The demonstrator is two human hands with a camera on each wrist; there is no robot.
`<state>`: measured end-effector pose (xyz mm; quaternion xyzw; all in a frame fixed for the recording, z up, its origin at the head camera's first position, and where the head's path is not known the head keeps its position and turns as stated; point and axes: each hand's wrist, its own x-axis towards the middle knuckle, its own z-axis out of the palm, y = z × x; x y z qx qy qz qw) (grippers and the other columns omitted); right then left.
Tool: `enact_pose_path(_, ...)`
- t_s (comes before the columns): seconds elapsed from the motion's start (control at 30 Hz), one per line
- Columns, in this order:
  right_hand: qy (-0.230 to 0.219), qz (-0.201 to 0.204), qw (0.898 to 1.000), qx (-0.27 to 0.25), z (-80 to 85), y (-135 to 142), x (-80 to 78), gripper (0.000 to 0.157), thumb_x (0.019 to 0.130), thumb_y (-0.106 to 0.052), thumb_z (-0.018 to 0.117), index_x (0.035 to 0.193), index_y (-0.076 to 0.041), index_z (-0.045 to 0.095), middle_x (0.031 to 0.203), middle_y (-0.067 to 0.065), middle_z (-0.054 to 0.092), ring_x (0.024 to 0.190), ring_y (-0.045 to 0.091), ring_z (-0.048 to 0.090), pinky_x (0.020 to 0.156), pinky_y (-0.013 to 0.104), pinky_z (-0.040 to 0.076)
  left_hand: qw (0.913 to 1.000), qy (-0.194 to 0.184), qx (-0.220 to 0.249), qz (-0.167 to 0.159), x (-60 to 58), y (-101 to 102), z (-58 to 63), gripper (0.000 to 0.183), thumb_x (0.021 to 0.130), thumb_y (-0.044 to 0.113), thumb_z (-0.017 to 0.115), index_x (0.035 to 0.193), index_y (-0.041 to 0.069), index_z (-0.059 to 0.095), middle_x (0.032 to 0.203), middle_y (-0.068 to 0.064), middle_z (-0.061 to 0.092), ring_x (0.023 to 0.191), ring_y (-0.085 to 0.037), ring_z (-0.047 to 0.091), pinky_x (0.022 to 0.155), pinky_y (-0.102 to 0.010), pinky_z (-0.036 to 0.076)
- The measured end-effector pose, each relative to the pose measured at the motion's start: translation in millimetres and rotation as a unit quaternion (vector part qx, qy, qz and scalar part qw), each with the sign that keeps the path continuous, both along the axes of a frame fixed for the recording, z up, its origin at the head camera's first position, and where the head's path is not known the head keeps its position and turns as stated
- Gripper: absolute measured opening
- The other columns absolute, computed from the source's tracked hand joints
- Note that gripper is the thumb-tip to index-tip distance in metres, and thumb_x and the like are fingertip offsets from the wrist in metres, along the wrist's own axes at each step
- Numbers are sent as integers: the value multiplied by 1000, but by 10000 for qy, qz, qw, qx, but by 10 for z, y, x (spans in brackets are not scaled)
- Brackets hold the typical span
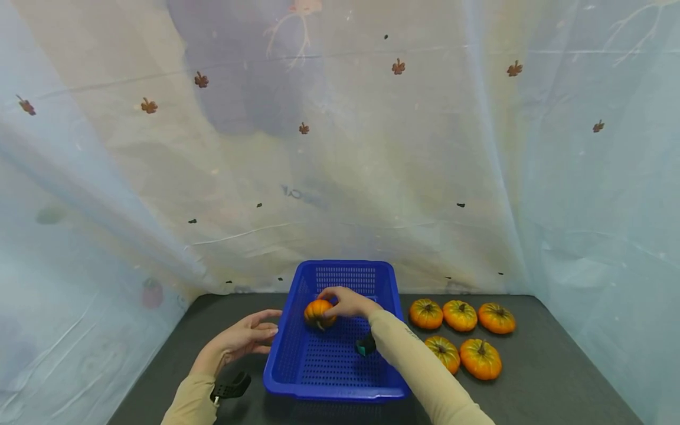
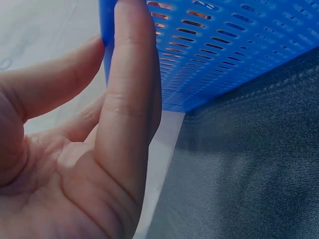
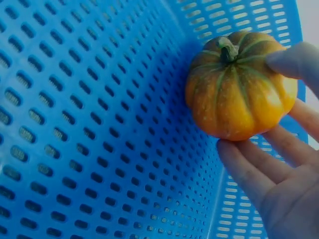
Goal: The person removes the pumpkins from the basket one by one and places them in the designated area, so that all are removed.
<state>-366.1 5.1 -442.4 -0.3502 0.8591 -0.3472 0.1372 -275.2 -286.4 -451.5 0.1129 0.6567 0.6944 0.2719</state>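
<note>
A small orange pumpkin (image 1: 319,314) is inside the blue plastic basket (image 1: 340,392), toward its far left side. My right hand (image 1: 347,302) reaches over the basket's right side and grips this pumpkin. In the right wrist view the thumb lies on top of the pumpkin (image 3: 234,94) near its stem, and the fingers (image 3: 249,174) are round its lower side. My left hand (image 1: 239,339) is at the basket's left wall, its fingers (image 2: 124,89) fairly straight and right at the rim from outside.
Several more orange pumpkins (image 1: 480,359) sit in two rows on the dark table (image 1: 552,366), right of the basket. The right forearm overlaps one of them. Behind the table hangs a translucent plastic sheet (image 1: 372,177), which also runs along both sides.
</note>
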Motion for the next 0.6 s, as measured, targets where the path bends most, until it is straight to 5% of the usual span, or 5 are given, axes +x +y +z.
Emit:
enact_pose_path(0.23, -302, -123, 9995, -25, 17, 39, -6, 33, 92, -16, 65, 125, -12, 58, 117, 7, 58, 105, 22, 55, 84, 37, 49, 9999, 18, 71, -108, -11, -3, -12, 64, 99, 11, 54, 149, 0, 16, 123, -21, 58, 110, -32, 60, 89, -48, 50)
enact_pose_path(0.6, -1581, -629, 9827, -734, 173, 181, -29, 35, 92, -14, 63, 126, -7, 57, 112, 11, 60, 96, 23, 62, 82, 49, 53, 10000, 3, 20, -43, -6, -3, -10, 67, 98, 13, 56, 149, -1, 15, 119, -19, 60, 110, -34, 59, 88, -47, 51)
